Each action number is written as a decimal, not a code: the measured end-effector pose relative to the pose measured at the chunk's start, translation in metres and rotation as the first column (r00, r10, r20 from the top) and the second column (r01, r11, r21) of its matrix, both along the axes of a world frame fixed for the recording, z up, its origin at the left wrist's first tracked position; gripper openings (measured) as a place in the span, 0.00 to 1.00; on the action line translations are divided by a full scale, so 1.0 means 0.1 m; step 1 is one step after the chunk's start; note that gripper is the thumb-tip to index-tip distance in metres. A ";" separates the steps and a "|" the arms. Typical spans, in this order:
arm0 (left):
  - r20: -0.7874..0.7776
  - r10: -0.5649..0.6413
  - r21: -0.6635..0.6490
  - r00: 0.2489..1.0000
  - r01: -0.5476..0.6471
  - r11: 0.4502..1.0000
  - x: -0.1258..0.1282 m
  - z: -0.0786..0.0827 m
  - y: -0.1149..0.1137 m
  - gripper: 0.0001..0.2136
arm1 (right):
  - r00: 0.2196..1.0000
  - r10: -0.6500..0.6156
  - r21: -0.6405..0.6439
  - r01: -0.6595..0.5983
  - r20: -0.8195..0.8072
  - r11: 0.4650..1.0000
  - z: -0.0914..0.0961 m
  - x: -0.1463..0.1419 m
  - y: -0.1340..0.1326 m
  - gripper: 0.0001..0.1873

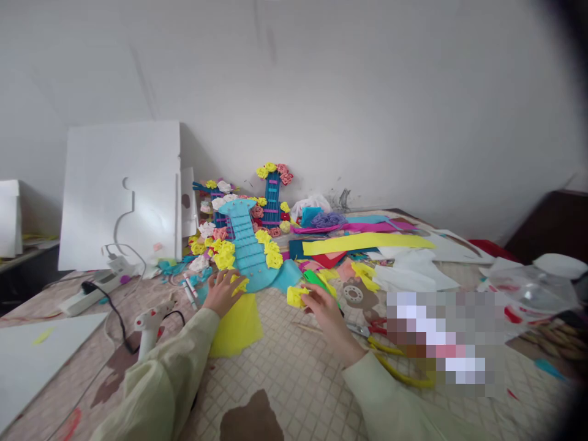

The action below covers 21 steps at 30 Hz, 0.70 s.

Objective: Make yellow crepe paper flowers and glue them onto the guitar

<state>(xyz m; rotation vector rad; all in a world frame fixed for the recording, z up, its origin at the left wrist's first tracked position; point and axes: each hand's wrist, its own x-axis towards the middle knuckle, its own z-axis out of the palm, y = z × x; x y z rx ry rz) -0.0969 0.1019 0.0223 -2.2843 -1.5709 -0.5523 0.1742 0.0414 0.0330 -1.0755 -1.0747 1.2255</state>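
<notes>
Between the thumb and fingers of my right hand [324, 309] is a crumpled yellow paper flower [296, 297], held just above the table. My left hand [223, 293] has its fingers curled over another small yellow paper flower [239, 284], partly hidden by them. Below that hand lies a flat sheet of yellow crepe paper [236, 327]. Just beyond both hands, a light blue guitar-shaped cutout [245, 245] with strings leans back, yellow flowers [271, 251] along its sides. Behind it stand darker blue guitar-shaped pieces [272, 199] trimmed with pink, white and yellow flowers.
A white glue gun [149, 327] and a power strip [89, 297] with cords are at left, before a white board [122, 196]. Yellow-handled pliers [399, 367] and red-handled scissors [367, 329] lie near my right forearm. Crepe strips [367, 244] and a plastic container [535, 288] sit farther right.
</notes>
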 end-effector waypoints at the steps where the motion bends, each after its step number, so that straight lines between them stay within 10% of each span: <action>1: 0.004 0.010 0.012 1.000 -0.010 1.000 -0.01 -0.03 0.00 0.14 | 0.999 -0.008 0.006 0.008 0.035 1.000 0.00 -0.01 0.03 0.16; 21: 0.139 0.110 0.054 0.984 -0.119 0.991 0.01 -0.21 -0.05 0.15 | 0.823 0.098 -0.131 -0.029 0.560 0.991 -0.17 -0.73 1.08 0.16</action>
